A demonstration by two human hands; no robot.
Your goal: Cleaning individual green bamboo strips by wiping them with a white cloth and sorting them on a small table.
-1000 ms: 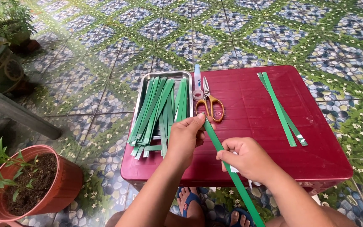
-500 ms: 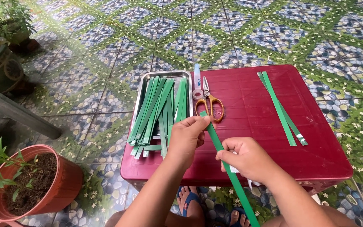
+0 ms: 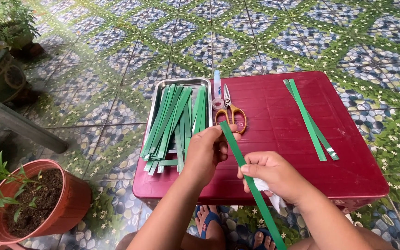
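Both hands pinch one green strip [image 3: 237, 153], the left hand [image 3: 207, 150] at its tip and the right hand [image 3: 274, 176] lower; keeping it taut should let the right-hand white cloth [image 3: 269, 196] wipe evenly.

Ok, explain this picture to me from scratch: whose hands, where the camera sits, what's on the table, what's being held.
The camera sits on a person's head and looks down, so both bare hands are that person's own. The left hand pinches the top end of a long green strip; the right hand grips it lower down, along with a bit of white tissue. On the red table lie a metal tray of more green strips, orange-handled scissors, a glue stick, a small tape roll and two loose strips. A potted plant stands on the tiled floor.
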